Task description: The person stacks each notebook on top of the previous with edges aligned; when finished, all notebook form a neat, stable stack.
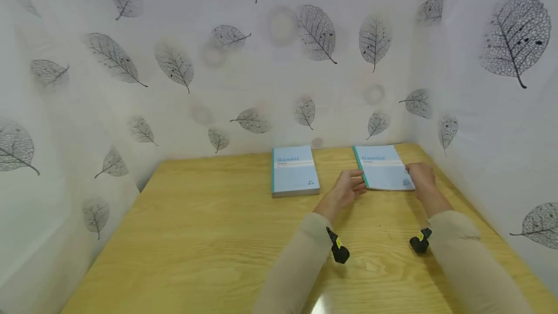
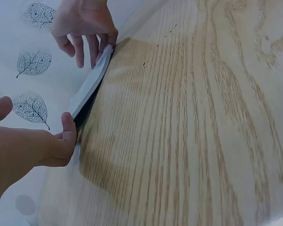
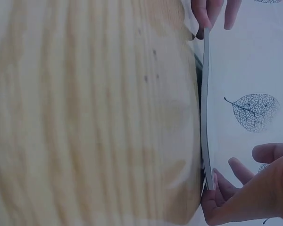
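Note:
A thin pale-blue book (image 1: 383, 166) with a teal spine and "Gambit" on its cover lies at the back right of the table. My left hand (image 1: 348, 189) is at its spine side, with my right hand (image 1: 421, 177) at the opposite edge. In the left wrist view, the left hand (image 2: 35, 146) hooks its fingers round the near end of the book (image 2: 92, 82), thumb apart. Fingers of the right hand (image 3: 247, 193) curl round the edge of the book (image 3: 206, 108) in the right wrist view. A dark gap shows beneath the slightly bowed book.
A thicker "Gambit" book (image 1: 295, 171) lies left of my left hand. The wood-grain table (image 1: 187, 236) meets leaf-patterned white sheeting (image 1: 261, 76) at the back and sides. Each sleeve carries a small black wrist device.

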Available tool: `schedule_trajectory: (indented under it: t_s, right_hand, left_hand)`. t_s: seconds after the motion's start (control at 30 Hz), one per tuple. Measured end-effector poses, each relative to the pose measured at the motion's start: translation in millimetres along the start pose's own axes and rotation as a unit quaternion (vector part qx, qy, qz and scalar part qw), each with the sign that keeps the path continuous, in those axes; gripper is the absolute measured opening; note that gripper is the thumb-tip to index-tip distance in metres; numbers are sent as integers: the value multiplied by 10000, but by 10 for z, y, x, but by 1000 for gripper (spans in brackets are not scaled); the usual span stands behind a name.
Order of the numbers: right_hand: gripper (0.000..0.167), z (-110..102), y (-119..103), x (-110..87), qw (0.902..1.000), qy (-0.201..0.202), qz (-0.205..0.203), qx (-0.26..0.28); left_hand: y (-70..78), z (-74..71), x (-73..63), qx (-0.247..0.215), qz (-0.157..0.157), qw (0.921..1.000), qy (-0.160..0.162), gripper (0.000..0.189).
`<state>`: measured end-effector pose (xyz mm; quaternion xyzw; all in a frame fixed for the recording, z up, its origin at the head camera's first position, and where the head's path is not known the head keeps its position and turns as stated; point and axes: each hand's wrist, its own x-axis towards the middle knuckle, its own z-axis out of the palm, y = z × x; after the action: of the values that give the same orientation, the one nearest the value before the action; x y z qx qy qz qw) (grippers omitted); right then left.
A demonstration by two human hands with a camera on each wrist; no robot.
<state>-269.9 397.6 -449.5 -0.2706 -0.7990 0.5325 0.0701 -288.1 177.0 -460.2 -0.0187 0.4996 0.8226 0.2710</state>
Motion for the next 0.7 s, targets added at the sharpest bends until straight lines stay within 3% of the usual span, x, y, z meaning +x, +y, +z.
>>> schedule_trajectory:
  t_s: [0.1, 0.23, 0.33, 0.5, 0.7]
  right_hand:
    - [51, 54, -25, -32, 9981, -314, 304, 437]
    - [57, 154, -47, -88, 9915, -762, 661, 817]
    - [56, 224, -38, -125, 9924, -845, 548, 711]
    - [55, 325, -57, -156, 9914, -1004, 422, 731]
    - [57, 401, -116, -239, 9875, -1369, 296, 719]
  left_hand:
    - [52, -58, -21, 296, -104, 9994, 175, 52]
    - [97, -143, -51, 557, -97, 9983, 105, 48]
    - [102, -200, -79, 914, 203, 9956, 92, 37]
    - [107, -298, -129, 1633, 738, 9821, 580, 37]
    - [189, -459, -148, 2330, 693, 9693, 381, 63]
